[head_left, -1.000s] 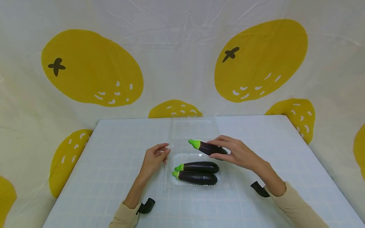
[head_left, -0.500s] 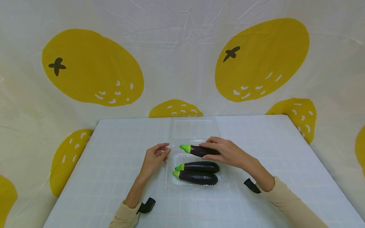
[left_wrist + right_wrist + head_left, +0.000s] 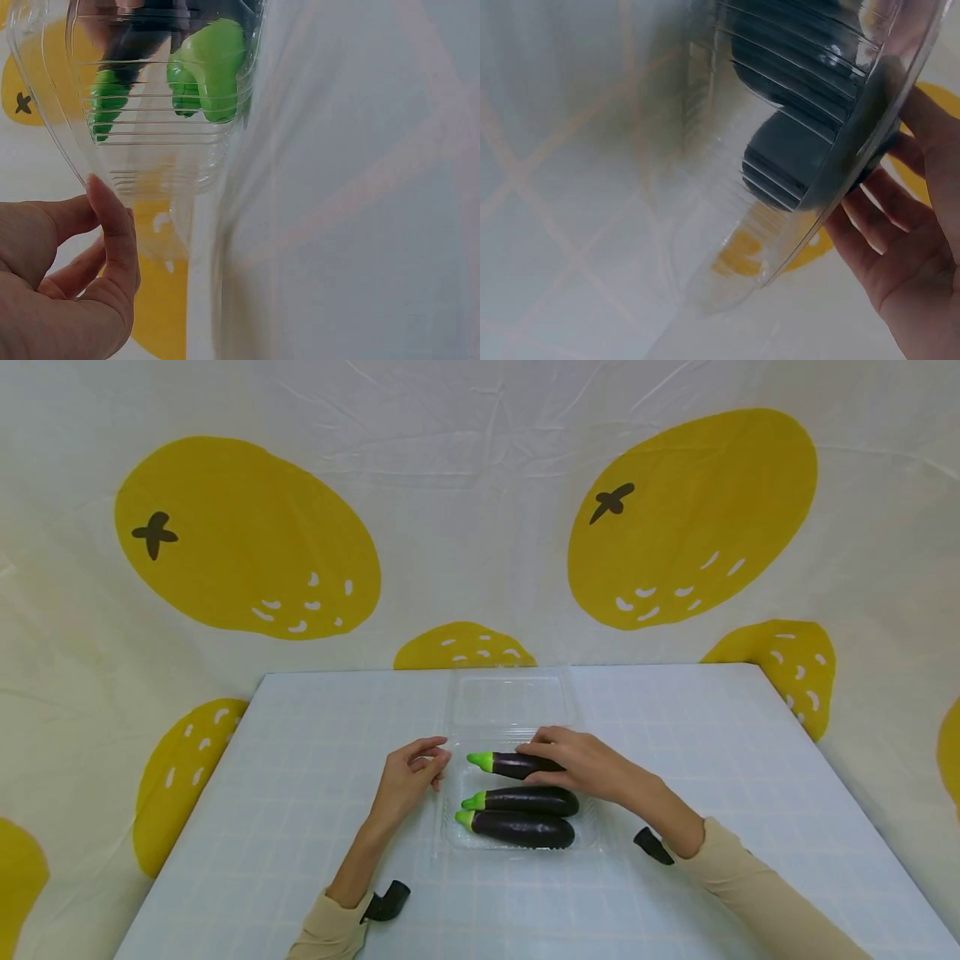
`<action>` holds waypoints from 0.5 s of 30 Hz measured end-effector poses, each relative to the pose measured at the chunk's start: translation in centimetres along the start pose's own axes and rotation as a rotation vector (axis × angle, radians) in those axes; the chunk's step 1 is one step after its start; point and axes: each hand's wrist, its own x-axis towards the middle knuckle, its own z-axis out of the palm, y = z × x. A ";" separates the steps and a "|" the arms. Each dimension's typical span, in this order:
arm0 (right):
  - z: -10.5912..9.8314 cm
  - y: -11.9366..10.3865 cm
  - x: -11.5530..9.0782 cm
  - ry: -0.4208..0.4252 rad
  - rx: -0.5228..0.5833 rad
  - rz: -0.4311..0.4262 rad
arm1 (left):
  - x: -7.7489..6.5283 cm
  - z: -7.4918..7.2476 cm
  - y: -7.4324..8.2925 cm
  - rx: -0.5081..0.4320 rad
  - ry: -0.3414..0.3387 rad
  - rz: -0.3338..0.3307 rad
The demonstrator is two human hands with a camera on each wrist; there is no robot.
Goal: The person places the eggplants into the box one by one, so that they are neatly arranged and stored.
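My right hand (image 3: 581, 766) grips the dark body of a glossy eggplant (image 3: 513, 765) with a bright green stem end pointing left. It is at the far side of an open clear plastic clamshell container (image 3: 592, 839); fingers cover its right end. Two more eggplants, a middle one (image 3: 525, 798) and a front one (image 3: 517, 828), lie side by side in the container, green ends left. At the container's left edge is my left hand (image 3: 405, 777), thumb and index finger pinching the rim (image 3: 56, 142). Through the wall, the left wrist view shows green stem ends (image 3: 217, 71).
The container's clear lid (image 3: 510, 700) lies folded back towards the table's far edge. A pale checked cloth covers the table (image 3: 300, 727). Behind stands a white backdrop (image 3: 472, 510) with yellow fruit prints. A black wrist mount (image 3: 386, 902) sits at the left cuff.
My right hand has moved left and lowered with its eggplant, from above the container's far right to beside the other two. The left hand has stayed at the rim.
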 end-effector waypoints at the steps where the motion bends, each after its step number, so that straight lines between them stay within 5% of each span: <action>1: 0.1 0.0 0.0 0.001 -0.006 -0.006 | 0.0 0.0 0.0 -0.001 -0.001 0.000; 15: 0.8 0.2 0.5 -0.024 -0.043 0.024 | -0.1 0.1 0.2 -0.009 -0.001 -0.006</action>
